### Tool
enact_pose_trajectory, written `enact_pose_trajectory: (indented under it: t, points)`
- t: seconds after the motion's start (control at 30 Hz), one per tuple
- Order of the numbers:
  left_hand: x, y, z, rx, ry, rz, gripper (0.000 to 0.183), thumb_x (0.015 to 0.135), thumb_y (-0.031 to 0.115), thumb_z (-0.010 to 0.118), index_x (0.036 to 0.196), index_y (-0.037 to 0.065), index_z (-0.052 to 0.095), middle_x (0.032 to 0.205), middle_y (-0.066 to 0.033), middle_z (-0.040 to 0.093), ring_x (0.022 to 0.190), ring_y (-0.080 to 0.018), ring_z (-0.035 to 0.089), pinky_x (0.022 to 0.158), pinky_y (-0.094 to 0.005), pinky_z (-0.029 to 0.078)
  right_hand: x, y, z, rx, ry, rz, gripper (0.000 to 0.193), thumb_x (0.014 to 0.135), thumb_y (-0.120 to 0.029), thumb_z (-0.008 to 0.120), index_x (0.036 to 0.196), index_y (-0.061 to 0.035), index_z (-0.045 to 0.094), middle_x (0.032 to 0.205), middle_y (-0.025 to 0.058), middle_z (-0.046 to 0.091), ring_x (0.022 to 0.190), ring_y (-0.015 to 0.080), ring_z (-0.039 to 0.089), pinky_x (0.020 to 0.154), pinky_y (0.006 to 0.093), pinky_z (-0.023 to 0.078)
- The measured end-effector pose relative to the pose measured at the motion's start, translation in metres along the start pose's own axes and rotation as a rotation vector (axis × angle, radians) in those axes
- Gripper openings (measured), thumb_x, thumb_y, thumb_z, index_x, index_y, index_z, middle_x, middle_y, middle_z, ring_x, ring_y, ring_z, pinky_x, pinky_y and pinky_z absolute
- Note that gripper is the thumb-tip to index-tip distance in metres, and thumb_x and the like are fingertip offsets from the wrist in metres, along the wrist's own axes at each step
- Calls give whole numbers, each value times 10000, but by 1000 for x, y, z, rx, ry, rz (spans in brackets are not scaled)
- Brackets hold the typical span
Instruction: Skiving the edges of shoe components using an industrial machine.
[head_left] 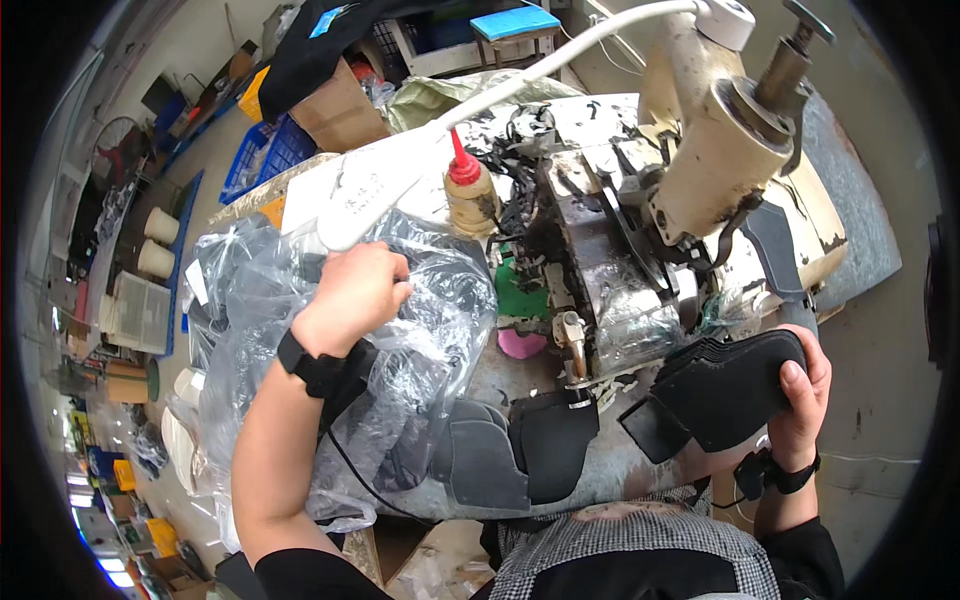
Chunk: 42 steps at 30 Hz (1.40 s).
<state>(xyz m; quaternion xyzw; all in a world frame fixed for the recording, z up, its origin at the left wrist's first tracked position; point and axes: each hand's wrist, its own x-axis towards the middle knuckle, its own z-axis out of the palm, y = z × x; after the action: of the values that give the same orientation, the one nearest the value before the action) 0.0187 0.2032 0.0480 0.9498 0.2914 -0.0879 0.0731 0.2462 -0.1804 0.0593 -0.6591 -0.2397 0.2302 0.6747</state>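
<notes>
My right hand (806, 390) grips a stack of black shaped flat pieces (722, 385), thumb on top, at the right of the machine. Over a large clear plastic bag (420, 310) at the left, my left hand (358, 288) is closed, its fingers curled; whatever they may hold is hidden. Dark material shows through the bag. Between my hands, grey shaped pieces (485, 460) lie beside a black piece (560, 445) at the near edge of the worktable, below the machine's small metal presser part (572, 345).
A cream-coloured machine head (715, 160) rises at the right. Behind the bag stand a white lamp (365, 205) and a bottle with a red nozzle (470, 195). Black scraps (515, 165) litter the machine bed. A blue crate (262, 158) and cardboard box (340, 110) are beyond.
</notes>
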Motion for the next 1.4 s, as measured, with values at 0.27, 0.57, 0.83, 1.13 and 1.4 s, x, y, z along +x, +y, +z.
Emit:
enact_pose_trajectory:
  t: [0.27,0.57,0.83,1.13,1.4]
  points:
    - [1,37,-7,-143,199,199,159,787,114,685,926,38,677,925,-136,648,920,-337,614,862,-401,469,2,0,0,38,40,11,443,805,-257,677,1109,43,559,935,73,646,833,126,618,782,238,484]
    - [96,88,-16,-329,382,373,226,837,52,592,1043,-35,630,1008,-216,622,983,-384,601,871,-421,489,3,-6,13,64,22,28,406,801,-222,670,1091,45,572,930,69,653,817,117,614,767,231,480]
    - [190,104,-35,-134,83,89,390,782,16,529,1147,47,662,1044,-229,666,988,-331,655,858,-381,508,-9,-4,3,69,0,53,415,792,-222,686,1096,44,586,938,70,659,840,124,617,784,244,481]
    - [230,71,-6,64,-95,286,198,800,61,566,924,-6,705,979,-230,675,965,-352,656,828,-408,520,-15,-1,-5,114,-23,153,400,793,-204,708,1086,44,593,964,75,665,864,127,621,818,257,483]
    - [232,72,2,195,-138,277,228,779,8,583,979,4,693,1046,-226,661,1009,-352,638,861,-393,516,-17,1,-1,101,-33,167,390,794,-199,708,1077,46,598,965,76,664,878,127,616,826,258,480]
